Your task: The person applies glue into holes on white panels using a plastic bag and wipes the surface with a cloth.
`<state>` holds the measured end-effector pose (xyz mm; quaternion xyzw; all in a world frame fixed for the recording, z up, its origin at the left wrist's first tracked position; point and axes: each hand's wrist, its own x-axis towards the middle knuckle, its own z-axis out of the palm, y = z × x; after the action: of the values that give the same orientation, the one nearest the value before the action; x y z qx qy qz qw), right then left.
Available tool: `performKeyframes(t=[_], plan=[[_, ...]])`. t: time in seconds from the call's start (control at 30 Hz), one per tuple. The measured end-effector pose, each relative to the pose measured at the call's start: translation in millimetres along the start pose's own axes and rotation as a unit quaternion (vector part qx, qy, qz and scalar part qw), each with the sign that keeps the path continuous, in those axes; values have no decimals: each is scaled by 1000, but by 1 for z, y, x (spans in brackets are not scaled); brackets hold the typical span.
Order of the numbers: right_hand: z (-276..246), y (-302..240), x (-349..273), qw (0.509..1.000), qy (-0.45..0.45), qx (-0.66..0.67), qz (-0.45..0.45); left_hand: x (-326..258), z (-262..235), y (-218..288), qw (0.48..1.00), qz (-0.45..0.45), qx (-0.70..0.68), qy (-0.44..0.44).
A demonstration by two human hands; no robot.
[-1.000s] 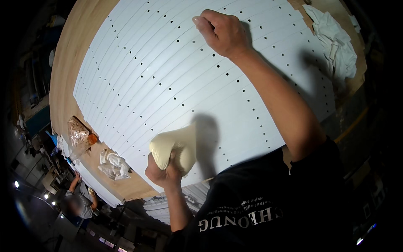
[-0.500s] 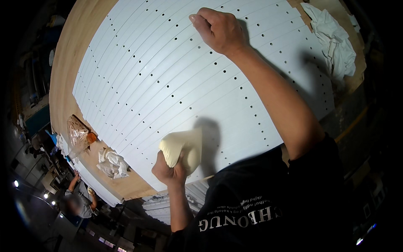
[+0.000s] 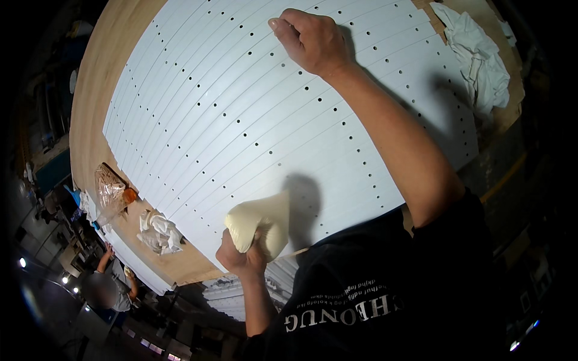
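My left hand (image 3: 241,256) is wrapped round a soft, cream-coloured bag (image 3: 265,222), twisted at the grip and bulging above the fist. It hangs over the near edge of a wide panel of white strips (image 3: 198,126), which are laid side by side and dotted with small dark holes. A few holes, such as a pale hole (image 3: 279,164), look lighter than the others. Farther off, my right hand (image 3: 316,42) is over the far part of the strips with its fingers curled in. Whether something small is inside those fingers is hidden.
A crumpled white cloth (image 3: 475,60) lies at the right. On the wooden tabletop (image 3: 90,114) at the left are a clear bag of small brown sticks (image 3: 111,189) and crumpled white wrapping (image 3: 159,231). Another person (image 3: 114,286) works at the lower left. White strips (image 3: 226,298) are stacked below.
My left hand and the cream bag have shifted slightly toward me and to the left. My right hand has moved only slightly up and to the left.
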<state>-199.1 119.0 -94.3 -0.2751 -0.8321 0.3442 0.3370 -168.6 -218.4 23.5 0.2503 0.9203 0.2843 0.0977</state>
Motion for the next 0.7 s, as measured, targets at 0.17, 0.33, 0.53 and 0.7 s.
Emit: performKeyframes(t=[0.17,0.33,0.53,0.7], plan=[[0,0,1,1000,5,5,-7,-1,2,4,1000,6,-13,-26],[-2,-5,5,1000,13,2,-9,-2,12,0,999,0,-6,-34],[-24,-16,1,988,-100,4,114,-4,16,-4,994,-86,-48,55],[-32,-16,-17,984,-123,78,104,-18,-17,-55,956,-130,-248,89]])
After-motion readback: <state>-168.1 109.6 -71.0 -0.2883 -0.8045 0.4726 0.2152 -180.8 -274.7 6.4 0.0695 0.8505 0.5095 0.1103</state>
